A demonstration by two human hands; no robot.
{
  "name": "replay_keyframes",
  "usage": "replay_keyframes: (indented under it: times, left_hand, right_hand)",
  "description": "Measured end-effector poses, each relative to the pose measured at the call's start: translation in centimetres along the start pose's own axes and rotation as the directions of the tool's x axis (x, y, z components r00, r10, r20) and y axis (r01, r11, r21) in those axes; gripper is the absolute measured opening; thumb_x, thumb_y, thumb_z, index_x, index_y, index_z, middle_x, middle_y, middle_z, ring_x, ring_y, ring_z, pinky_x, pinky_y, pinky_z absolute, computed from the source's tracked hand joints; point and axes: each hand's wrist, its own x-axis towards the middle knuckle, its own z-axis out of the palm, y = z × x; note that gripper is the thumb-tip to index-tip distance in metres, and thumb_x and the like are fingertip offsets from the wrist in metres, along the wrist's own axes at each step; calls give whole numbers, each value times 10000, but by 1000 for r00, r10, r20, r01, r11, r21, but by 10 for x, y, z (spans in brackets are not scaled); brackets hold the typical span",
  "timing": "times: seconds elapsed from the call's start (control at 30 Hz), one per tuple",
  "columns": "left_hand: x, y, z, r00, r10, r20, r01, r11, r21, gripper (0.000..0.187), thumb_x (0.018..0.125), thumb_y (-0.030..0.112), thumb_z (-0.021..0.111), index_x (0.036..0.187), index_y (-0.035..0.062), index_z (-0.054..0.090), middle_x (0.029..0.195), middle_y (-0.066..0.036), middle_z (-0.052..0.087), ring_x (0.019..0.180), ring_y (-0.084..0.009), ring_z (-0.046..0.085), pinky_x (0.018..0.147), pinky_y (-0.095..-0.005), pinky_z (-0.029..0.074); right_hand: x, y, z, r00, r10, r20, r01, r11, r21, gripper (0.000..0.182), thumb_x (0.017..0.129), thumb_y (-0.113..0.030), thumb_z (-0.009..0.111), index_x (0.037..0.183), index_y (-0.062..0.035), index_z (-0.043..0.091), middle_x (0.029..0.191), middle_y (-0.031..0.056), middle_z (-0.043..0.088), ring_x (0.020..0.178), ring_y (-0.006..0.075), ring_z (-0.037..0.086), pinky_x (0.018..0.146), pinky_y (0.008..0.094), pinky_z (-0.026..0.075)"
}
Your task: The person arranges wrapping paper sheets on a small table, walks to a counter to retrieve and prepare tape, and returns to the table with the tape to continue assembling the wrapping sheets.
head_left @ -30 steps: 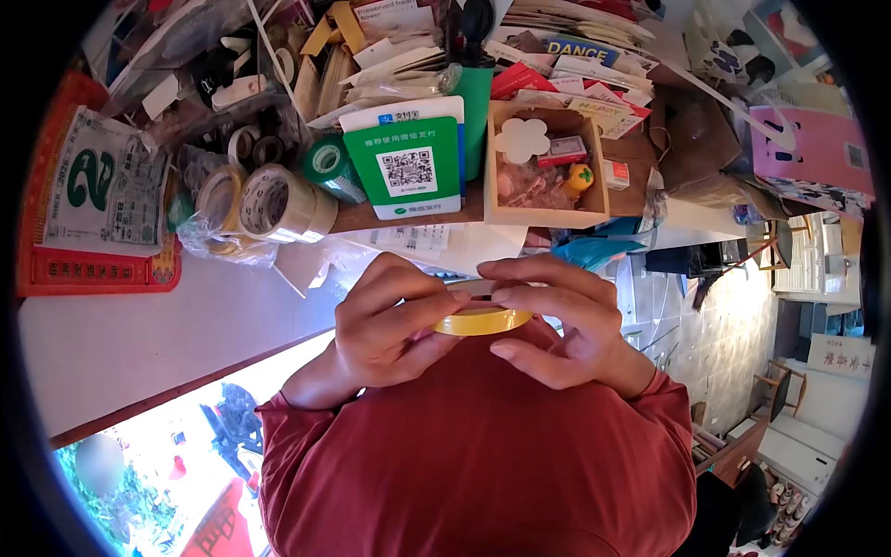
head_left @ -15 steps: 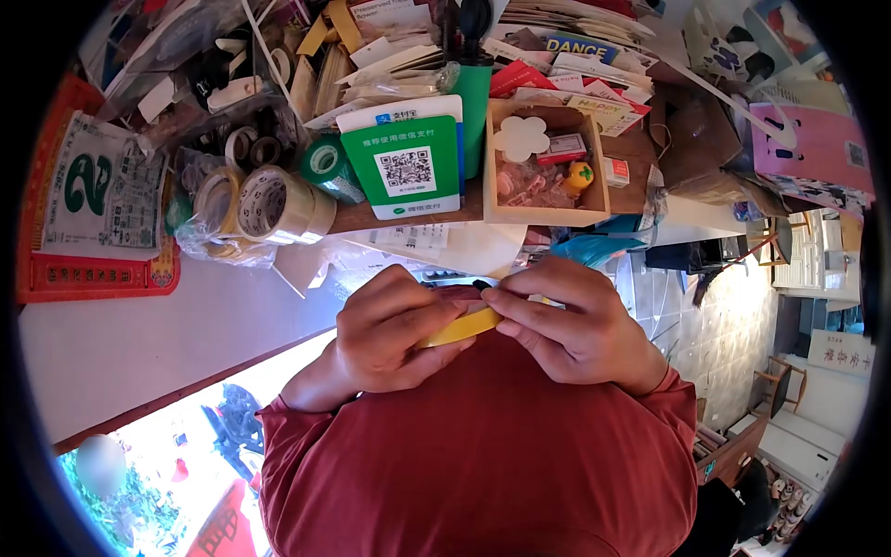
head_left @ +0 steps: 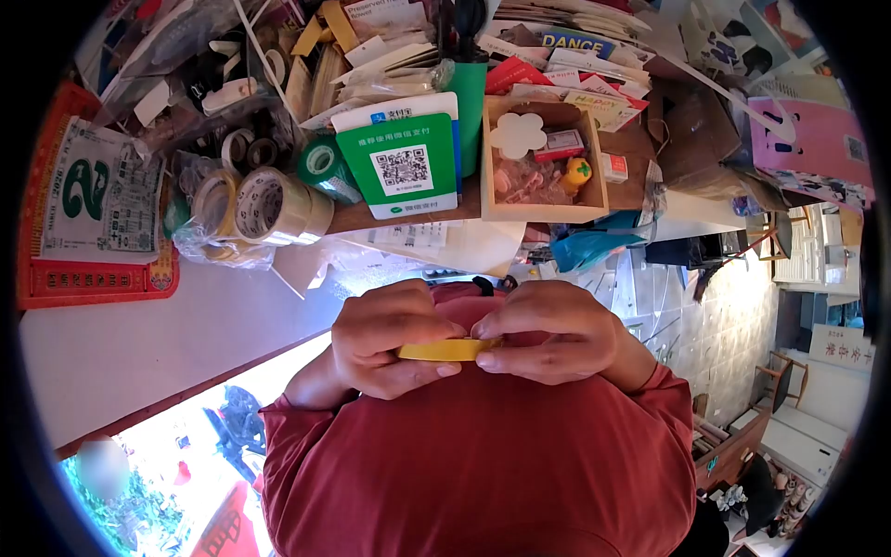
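Note:
A yellow roll, seemingly tape (head_left: 444, 350), is held edge-on between both hands in front of the red shirt (head_left: 483, 455). My left hand (head_left: 390, 339) grips its left part, fingers above and below it. My right hand (head_left: 552, 334) pinches its right end, thumb and fingertips pressed together close to the left fingertips. Whether a loose end of the roll is lifted cannot be made out.
Beyond the hands stand a green QR-code sign (head_left: 404, 167), a wooden box (head_left: 543, 213) with small items, and clear tape rolls (head_left: 269, 206). A red-framed calendar (head_left: 97, 204) lies left. Tiled floor (head_left: 705, 325) shows right.
Both hands have come slightly down toward the chest. The yellow roll has turned from slanted to nearly level, and the right fingers have moved lower on it.

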Motion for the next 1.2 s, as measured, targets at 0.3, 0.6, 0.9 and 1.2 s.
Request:
replay_keyframes:
  times: [0.3,0.6,0.9,1.2]
  left_hand:
    - [-8,-8,7,999,-38,13,40,983,-178,315,740,57,855,1001,-57,721,771,-101,671,601,-185,559,532,-314,407]
    - [-7,1,8,994,96,-59,-83,980,183,329,723,85,838,1003,-51,731,771,-104,667,596,-196,554,528,-311,420]
    - [-3,5,10,982,187,-38,-157,903,401,379,670,93,848,997,-58,732,742,-78,618,587,-199,514,518,-308,414]
    - [-2,4,11,970,242,-23,-192,820,539,354,629,98,858,920,-34,707,819,-76,582,683,-220,514,556,-333,393]
  right_hand:
    - [-6,-6,3,994,105,14,-106,979,172,200,803,-42,816,968,1,711,1020,224,683,682,187,662,577,282,543]
    - [7,-22,-2,865,502,14,-502,861,79,165,812,-22,778,882,-24,629,1039,133,672,927,260,694,781,341,564]
    - [4,-25,-1,843,535,-60,-537,843,-29,138,842,6,730,930,-18,627,1086,129,645,979,263,668,843,343,539]
    - [-7,-30,3,656,742,-134,-631,638,443,110,911,24,689,939,-2,587,975,94,620,855,144,612,750,261,509]
